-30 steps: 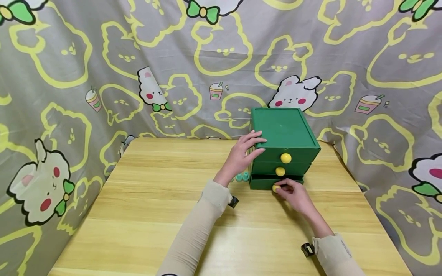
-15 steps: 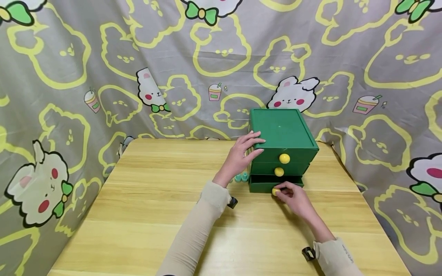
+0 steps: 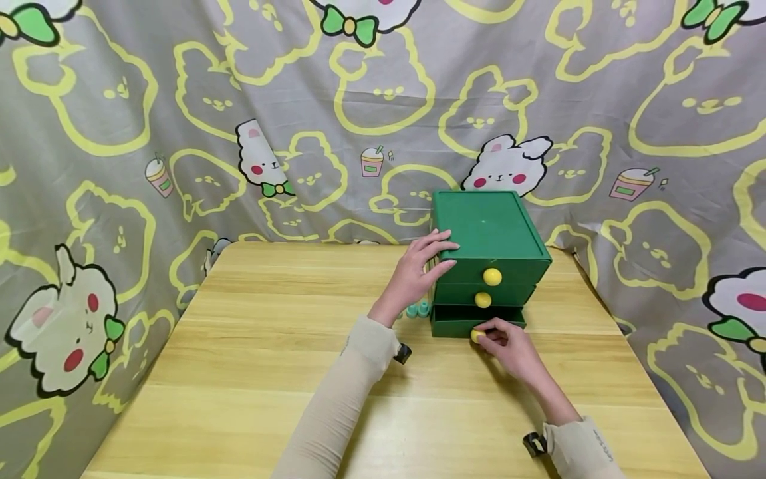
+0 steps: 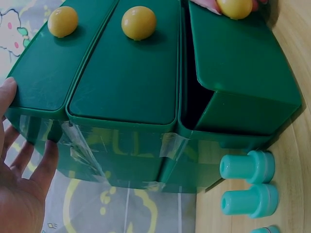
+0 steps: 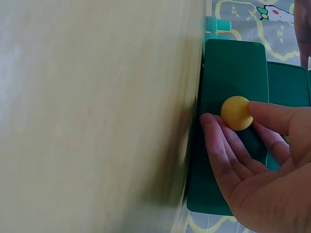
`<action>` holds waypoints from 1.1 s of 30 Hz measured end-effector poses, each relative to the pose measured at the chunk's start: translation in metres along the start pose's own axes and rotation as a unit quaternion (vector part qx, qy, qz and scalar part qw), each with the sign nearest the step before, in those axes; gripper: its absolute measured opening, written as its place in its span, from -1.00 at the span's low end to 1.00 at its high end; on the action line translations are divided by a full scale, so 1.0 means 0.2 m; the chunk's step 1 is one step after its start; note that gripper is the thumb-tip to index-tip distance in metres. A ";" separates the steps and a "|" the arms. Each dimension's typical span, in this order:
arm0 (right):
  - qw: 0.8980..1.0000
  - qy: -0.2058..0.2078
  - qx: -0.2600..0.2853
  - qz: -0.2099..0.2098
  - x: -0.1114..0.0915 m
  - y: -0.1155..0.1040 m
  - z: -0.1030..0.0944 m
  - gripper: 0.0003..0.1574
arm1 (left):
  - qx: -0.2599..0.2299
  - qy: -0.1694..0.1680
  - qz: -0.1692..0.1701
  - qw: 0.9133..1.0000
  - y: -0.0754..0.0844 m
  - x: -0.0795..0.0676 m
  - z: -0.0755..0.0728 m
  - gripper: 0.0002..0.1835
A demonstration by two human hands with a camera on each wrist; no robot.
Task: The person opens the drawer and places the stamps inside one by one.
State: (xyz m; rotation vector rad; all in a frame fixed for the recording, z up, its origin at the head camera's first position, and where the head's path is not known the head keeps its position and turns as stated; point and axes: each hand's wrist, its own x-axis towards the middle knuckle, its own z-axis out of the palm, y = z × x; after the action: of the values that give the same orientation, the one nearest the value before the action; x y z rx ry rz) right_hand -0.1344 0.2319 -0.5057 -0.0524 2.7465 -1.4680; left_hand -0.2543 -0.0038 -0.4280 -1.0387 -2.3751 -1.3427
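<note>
A green cabinet with three drawers and round yellow knobs stands on the table. Its bottom drawer is pulled partway out, and a dark gap shows behind its front in the left wrist view. My right hand pinches the bottom drawer's yellow knob between thumb and fingers. At the cabinet's upper left front corner rests my left hand, thumb on the front edge and fingers spread along the top and side. The upper knob and middle knob are untouched, their drawers closed.
Several small teal stepped pieces stand on the table left of the cabinet, partly hidden by the left wrist in the head view. The wooden table reaches a patterned grey curtain behind and at both sides.
The bottom drawer has slid further out toward me, with my right hand holding its knob. My left hand stays at the cabinet's corner.
</note>
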 end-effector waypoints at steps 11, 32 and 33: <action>1.000 0.000 0.010 -0.003 -0.01 0.00 0.00 -0.79 | -0.003 0.008 -0.001 1.000 0.00 -0.01 0.00 -0.64; 1.000 -0.001 0.018 -0.004 -0.01 0.01 0.01 -0.79 | -0.008 0.011 0.000 1.000 0.00 -0.01 0.01 -0.66; 1.000 -0.001 0.018 -0.004 -0.01 0.01 0.01 -0.79 | -0.007 0.011 0.000 1.000 0.00 -0.01 0.01 -0.66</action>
State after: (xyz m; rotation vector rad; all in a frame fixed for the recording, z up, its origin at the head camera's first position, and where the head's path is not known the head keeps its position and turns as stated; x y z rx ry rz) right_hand -0.1319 0.2310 -0.5087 -0.0646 2.7209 -1.5180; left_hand -0.2530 -0.0035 -0.4305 -1.0219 -2.3535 -1.3664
